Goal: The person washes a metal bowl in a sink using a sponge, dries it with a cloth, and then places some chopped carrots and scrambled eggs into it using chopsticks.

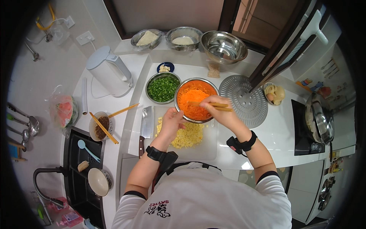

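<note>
My left hand (170, 123) grips the near rim of a stainless steel bowl (216, 89), which is tilted toward me over the cutting board. Finely shredded orange food, likely carrot (192, 100), fills the bowl. In my right hand (221, 108) is a pair of wooden chopsticks (224, 106), their tips in the shreds. Chopped yellow pieces, apparently egg (187, 137), are spread on the white cutting board (207, 151) below. A cleaver (147, 123) lies along the board's left side. Close by on the left stands a metal bowl of chopped greens (163, 88).
Behind are a blue dish of garlic cloves (165, 68) and a large steel bowl (224, 47). A grey perforated mat (244, 100) lies to the right, under a protruding window sash (283, 48). At left are an electric kettle (107, 71), a bowl with chopsticks (100, 128) and the sink (77, 189).
</note>
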The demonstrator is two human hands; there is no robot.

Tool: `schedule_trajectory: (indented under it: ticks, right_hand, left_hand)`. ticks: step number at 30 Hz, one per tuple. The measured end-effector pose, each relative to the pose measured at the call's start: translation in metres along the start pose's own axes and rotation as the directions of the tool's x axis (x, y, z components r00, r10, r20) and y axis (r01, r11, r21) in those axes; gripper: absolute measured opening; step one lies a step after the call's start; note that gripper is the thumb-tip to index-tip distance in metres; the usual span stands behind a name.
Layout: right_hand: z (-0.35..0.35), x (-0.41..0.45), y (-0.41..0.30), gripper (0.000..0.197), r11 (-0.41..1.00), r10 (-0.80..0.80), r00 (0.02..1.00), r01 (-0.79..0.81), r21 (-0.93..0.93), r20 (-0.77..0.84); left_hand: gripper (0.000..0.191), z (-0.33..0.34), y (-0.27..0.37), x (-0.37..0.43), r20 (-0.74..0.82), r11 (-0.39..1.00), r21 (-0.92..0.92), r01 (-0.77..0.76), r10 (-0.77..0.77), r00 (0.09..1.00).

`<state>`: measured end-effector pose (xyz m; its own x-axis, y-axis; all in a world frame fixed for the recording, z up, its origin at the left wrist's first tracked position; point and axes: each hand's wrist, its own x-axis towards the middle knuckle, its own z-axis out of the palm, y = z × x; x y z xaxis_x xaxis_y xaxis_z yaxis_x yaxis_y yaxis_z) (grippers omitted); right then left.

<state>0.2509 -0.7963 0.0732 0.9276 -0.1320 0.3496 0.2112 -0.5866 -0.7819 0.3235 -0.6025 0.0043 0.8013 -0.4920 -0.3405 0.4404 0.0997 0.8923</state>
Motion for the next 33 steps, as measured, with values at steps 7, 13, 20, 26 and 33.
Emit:
schedule_trajectory:
  ticks: [7, 13, 20, 26, 33]
  right_hand:
    - [-0.035, 0.002, -0.006, 0.015, 0.995, 0.076, 0.992, -0.082, -0.057, -0.097]
    - [-0.029, -0.012, -0.002, 0.014, 0.993, 0.097, 0.994, -0.093, -0.071, 0.045]
    - [-0.055, -0.011, -0.013, 0.011, 0.94, 0.238, 0.953, -0.274, 0.203, 0.186]
    - [-0.024, -0.008, 0.017, 0.013, 0.998, -0.064, 0.995, 0.066, -0.02, 0.071]
    - [-0.051, -0.015, -0.006, 0.014, 0.959, -0.071, 0.992, 0.097, -0.266, 0.106]
  left_hand:
    - [0.011, -0.002, -0.002, -0.005, 0.031, 0.997, -0.062, 0.045, -0.043, 0.999]
    - [0.011, -0.004, -0.002, 0.001, 0.061, 0.998, -0.06, 0.006, -0.003, 0.998]
    - [0.013, -0.009, -0.001, 0.0, 0.032, 1.0, -0.009, 0.0, 0.0, 0.999]
    - [0.013, 0.003, 0.005, -0.004, 0.068, 0.999, -0.003, 0.032, -0.032, 0.997]
    - [0.008, -0.004, 0.002, -0.004, 0.009, 1.0, -0.008, 0.007, -0.007, 1.0]
